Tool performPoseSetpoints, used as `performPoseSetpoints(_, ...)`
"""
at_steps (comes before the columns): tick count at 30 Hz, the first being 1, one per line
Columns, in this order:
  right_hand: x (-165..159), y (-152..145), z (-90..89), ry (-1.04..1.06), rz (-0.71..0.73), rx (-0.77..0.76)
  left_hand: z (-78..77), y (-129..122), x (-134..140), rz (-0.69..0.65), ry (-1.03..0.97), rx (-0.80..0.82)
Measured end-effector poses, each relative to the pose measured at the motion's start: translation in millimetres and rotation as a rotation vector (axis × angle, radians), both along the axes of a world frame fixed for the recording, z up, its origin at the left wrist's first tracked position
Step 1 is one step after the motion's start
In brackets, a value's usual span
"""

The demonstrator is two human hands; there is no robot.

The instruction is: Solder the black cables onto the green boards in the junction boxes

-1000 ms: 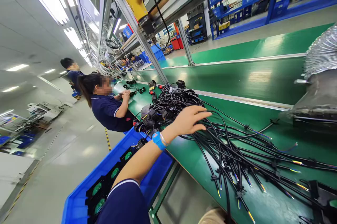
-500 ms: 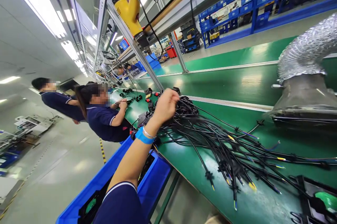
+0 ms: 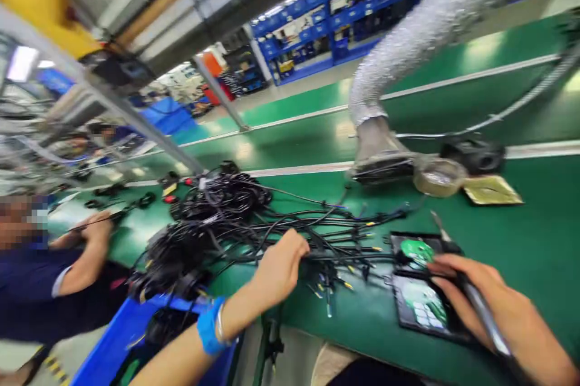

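Over the bundle of black cables (image 3: 217,193), my left hand (image 3: 281,262) is closed, its fingers pinched on a black cable (image 3: 353,257). That cable runs right to an opened black case (image 3: 401,307), where green circuit boards (image 3: 423,298) lie in both halves. My right hand (image 3: 502,301) is at the case's right side, wrapped round a slim tool with a shiny handle (image 3: 487,313) and a pointed metal tip. Blur hides the tool's exact kind. Its thumb and fingertips are close to the case's edge. Several stripped cable ends with coloured wires (image 3: 330,289) lie between my hands.
A foil extraction duct with a hood (image 3: 383,153) stands behind the case. Beside it are a tape roll (image 3: 439,176) and a yellowish packet (image 3: 493,190). A blue bin (image 3: 99,347) is below the green table's edge. A co-worker's hands (image 3: 97,226) work at left.
My view has swung right. My left hand has moved from the cable pile towards the cable ends. My right hand with the tool and the whole case have come into view.
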State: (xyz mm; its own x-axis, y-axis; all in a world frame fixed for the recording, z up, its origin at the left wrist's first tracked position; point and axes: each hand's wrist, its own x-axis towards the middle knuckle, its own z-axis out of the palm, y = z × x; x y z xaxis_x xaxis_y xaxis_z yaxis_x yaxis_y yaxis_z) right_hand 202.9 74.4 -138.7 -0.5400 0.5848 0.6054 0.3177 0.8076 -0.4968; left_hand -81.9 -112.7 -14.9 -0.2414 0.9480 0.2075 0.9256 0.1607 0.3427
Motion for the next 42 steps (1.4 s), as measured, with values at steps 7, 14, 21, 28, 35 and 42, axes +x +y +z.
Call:
performPoseSetpoints(7,-5.5,1.7,7.7,-0.038,0.051,-0.008,-50.4,-1.6,40.4,-0.228,0.216,0.058)
performPoseSetpoints(14,-2.0,0.0,5.4,-0.004,0.077,-0.040,-50.3,50.1,69.3,-0.528,0.196,-0.155)
performPoseSetpoints(21,-11.8,-1.9,7.4,0.010,0.083,-0.077,61.1,54.1,86.0,-0.295,-0.321,0.152)
performPoseSetpoints(28,0.6,-4.3,22.0,0.091,0.054,-0.047,-9.6,100.4,108.4,-0.309,-0.451,-0.238)
performPoseSetpoints(35,-4.3,-34.9,39.4,0.193,0.011,-0.303,-37.6,87.6,102.3,-0.206,-0.668,-0.333)
performPoseSetpoints(42,-14.7,-47.7,47.3,0.295,0.099,-0.431,-32.1,89.4,103.3,-0.179,-1.012,-0.462)
